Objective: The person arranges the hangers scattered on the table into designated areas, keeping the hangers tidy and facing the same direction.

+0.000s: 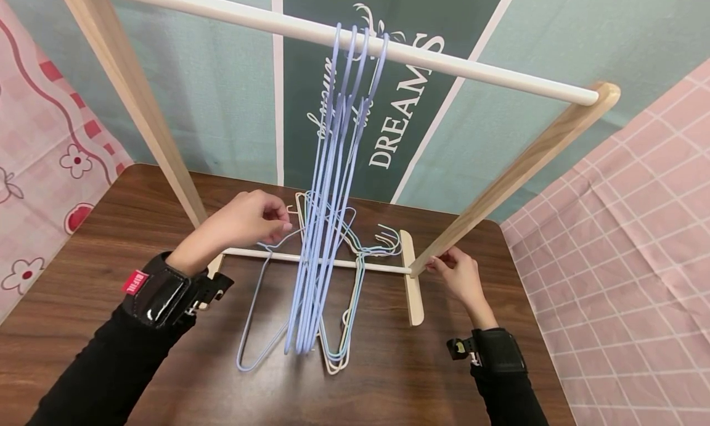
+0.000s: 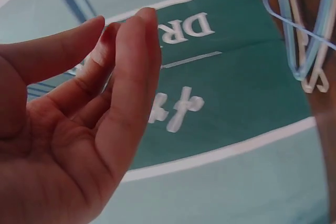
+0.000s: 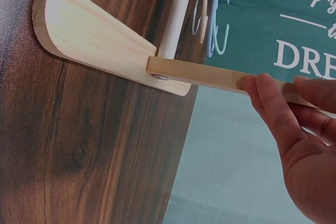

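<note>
On the white top rail (image 1: 233, 12) of a wooden rack hang several light blue clothes hangers (image 1: 324, 216) in a close bunch. My left hand (image 1: 257, 216) is raised just left of them, fingers bent loosely and thumb near the forefinger, holding nothing. In the left wrist view its palm (image 2: 68, 145) shows, with no object in the fingers. My right hand (image 1: 457, 275) pinches the right wooden post (image 1: 516, 167) low down, above the rack's foot (image 1: 415, 303). The right wrist view shows fingers and thumb on either side of that post (image 3: 205, 72).
More hangers in blue and cream (image 1: 357, 284) lie piled on the brown wooden table (image 1: 183, 352) beneath the rack. One blue hanger (image 1: 252, 315) lies left of them. A white lower bar (image 1: 383, 267) spans the rack. Patterned cloths surround the table at the left, back and right.
</note>
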The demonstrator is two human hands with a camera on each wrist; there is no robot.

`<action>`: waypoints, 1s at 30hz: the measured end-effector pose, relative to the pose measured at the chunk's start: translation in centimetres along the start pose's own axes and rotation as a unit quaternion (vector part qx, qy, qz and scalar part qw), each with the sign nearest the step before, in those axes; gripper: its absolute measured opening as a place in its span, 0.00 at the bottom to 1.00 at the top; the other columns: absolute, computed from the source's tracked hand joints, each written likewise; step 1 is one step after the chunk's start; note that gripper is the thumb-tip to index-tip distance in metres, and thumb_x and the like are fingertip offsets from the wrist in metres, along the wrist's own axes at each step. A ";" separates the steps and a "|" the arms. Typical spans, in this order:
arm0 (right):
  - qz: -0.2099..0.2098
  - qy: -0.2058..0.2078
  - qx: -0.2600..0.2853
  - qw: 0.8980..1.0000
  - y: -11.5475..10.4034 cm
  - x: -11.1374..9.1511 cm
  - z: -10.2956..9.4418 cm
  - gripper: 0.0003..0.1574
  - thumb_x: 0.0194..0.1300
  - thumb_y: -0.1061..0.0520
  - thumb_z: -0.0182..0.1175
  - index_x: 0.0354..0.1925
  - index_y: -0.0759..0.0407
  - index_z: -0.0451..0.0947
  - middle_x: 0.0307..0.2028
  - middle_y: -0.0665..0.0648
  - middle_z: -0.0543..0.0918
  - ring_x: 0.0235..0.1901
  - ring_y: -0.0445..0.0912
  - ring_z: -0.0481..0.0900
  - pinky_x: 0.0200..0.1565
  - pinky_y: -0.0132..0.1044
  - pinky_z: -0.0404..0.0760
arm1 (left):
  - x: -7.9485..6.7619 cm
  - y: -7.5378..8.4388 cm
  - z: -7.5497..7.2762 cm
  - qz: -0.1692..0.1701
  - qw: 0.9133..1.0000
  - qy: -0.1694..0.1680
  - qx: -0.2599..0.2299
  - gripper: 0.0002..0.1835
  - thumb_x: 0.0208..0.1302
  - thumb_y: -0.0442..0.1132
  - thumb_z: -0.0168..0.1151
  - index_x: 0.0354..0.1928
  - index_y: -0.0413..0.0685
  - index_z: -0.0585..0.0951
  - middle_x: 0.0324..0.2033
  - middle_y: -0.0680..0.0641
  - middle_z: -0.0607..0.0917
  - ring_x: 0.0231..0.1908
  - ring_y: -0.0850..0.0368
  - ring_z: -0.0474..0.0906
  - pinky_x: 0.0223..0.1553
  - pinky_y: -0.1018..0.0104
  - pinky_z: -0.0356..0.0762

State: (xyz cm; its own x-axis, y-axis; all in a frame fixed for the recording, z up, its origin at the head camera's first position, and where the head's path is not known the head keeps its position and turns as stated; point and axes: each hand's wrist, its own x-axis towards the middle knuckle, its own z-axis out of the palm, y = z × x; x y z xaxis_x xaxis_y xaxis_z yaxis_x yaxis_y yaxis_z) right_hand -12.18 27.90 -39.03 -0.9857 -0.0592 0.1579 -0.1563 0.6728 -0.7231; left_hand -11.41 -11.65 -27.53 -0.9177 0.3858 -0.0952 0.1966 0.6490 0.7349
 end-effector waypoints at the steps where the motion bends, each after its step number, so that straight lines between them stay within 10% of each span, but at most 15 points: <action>1: -0.001 0.000 0.000 1.000 0.0 0.0 0.0 0.08 0.60 0.66 0.59 0.38 0.71 0.76 0.31 0.68 0.81 0.30 0.55 0.83 0.30 0.40 0.81 | 0.1 -0.5 0.1 -0.006 1.000 -0.003 -0.002 0.07 0.59 0.34 0.59 0.25 0.43 0.78 0.18 0.51 0.81 0.22 0.60 0.77 0.27 0.68 0.77; 18: 0.045 -0.045 -0.039 0.997 1.8 -1.1 1.0 0.05 0.61 0.69 0.55 0.29 0.70 0.76 0.27 0.63 0.81 0.28 0.53 0.82 0.29 0.33 0.80 | 2.8 -8.6 3.2 -0.120 0.983 -0.060 -0.124 0.06 0.60 0.28 0.54 0.32 0.27 0.75 0.21 0.45 0.79 0.22 0.60 0.76 0.28 0.66 0.79; 30: 0.054 -0.055 -0.028 0.997 2.0 -0.8 1.5 0.05 0.62 0.68 0.55 0.31 0.72 0.75 0.28 0.65 0.81 0.31 0.57 0.82 0.30 0.36 0.81 | 3.0 -11.0 4.9 -0.166 0.977 -0.052 -0.126 0.07 0.53 0.25 0.49 0.32 0.27 0.74 0.19 0.46 0.76 0.20 0.60 0.74 0.25 0.68 0.78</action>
State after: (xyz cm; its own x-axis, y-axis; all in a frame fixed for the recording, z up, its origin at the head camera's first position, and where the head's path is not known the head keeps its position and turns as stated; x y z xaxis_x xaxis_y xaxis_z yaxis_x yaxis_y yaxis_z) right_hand -11.80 28.20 -41.56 -0.9981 -0.0617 0.0040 -0.0472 0.7192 -0.6932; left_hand -14.67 -14.41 -39.23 -0.8736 0.2547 -0.4146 -0.2087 0.5735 0.7921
